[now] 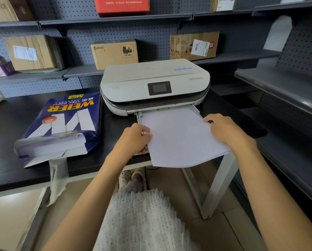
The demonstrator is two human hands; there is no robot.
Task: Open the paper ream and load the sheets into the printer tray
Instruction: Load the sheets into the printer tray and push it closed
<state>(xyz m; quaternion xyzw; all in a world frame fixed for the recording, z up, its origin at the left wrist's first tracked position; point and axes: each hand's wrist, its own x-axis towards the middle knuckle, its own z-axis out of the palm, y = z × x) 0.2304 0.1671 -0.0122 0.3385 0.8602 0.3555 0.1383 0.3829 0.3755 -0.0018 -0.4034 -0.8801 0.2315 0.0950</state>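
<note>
Both hands are gripping the sheets (178, 138) at centre frame: left hand (135, 138) pinching one edge, right hand (224, 129) the other. The far end is lying in the printer tray (195, 108). The opened paper ream (64, 124) is lying at left.

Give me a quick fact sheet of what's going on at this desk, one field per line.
activity: loading paper into a printer
printer: white, on the black desk, tray pulled out at the front
sheets: white stack, far end in the tray, near end overhanging the desk edge
left hand: grips the stack's left edge
right hand: holds the stack's right edge
paper ream: blue wrapper, left of the printer, near end torn open
shelves: cardboard boxes behind
</note>
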